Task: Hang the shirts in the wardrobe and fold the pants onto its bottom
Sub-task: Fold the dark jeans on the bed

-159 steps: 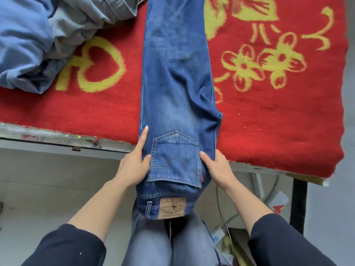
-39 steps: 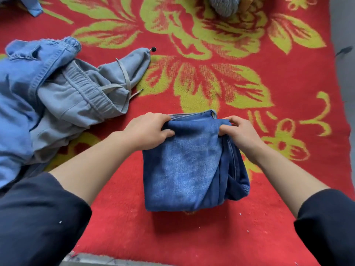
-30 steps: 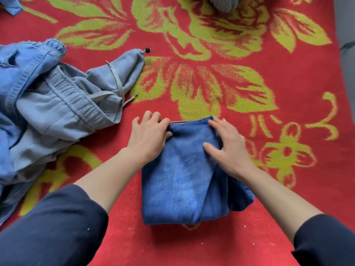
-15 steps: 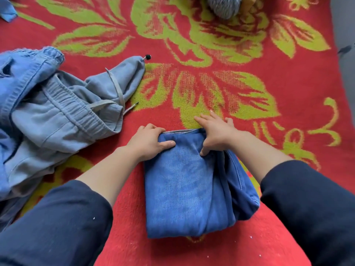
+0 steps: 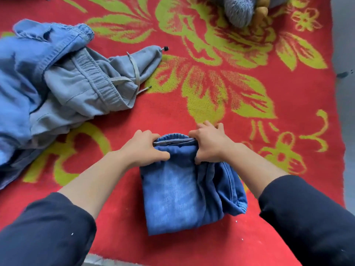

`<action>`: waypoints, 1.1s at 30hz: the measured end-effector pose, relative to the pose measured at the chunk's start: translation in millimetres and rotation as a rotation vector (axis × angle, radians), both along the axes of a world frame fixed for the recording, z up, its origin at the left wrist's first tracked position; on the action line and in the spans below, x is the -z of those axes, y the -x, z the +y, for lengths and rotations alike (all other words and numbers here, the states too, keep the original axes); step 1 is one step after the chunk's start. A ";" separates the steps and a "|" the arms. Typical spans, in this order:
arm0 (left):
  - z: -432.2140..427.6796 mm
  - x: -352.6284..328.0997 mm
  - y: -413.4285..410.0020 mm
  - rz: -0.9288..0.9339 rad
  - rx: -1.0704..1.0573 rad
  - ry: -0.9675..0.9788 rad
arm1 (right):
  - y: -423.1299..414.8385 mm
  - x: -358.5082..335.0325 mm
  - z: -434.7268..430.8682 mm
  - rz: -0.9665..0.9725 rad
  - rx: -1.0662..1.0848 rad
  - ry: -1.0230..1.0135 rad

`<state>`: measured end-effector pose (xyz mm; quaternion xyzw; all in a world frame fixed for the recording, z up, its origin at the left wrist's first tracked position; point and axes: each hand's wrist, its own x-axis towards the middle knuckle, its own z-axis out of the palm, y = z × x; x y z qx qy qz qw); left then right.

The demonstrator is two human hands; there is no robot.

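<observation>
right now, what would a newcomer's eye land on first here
The red blanket with yellow-green flowers fills the view. At its near middle lie the folded blue jeans, whose far edge the left hand and right hand both grip. A rumpled heap of paler trousers sits at the left.

Two hands: left hand (image 5: 143,148), right hand (image 5: 209,144); one folded jeans (image 5: 180,194); two loose pants (image 5: 25,73) (image 5: 86,87).
</observation>
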<state>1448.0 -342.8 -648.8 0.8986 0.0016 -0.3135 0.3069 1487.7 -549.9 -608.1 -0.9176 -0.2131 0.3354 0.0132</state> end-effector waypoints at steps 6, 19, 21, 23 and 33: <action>-12.5 -50.4 104.0 -0.232 0.027 -0.058 | 90.9 -40.6 -16.4 -0.236 -0.231 -0.088; 17.9 -185.1 331.0 -0.412 -0.277 -0.315 | 231.2 -178.0 62.2 -0.356 -0.704 -0.175; 47.8 -210.6 370.6 -0.447 -0.396 -0.261 | 258.3 -196.7 93.1 -0.347 -0.760 -0.215; 78.9 -231.1 414.9 -0.475 -0.487 -0.255 | 289.3 -209.3 129.2 -0.326 -0.815 -0.268; 242.6 -254.4 661.1 -0.331 -0.856 -0.375 | 486.7 -216.4 374.4 -0.177 -1.189 -0.335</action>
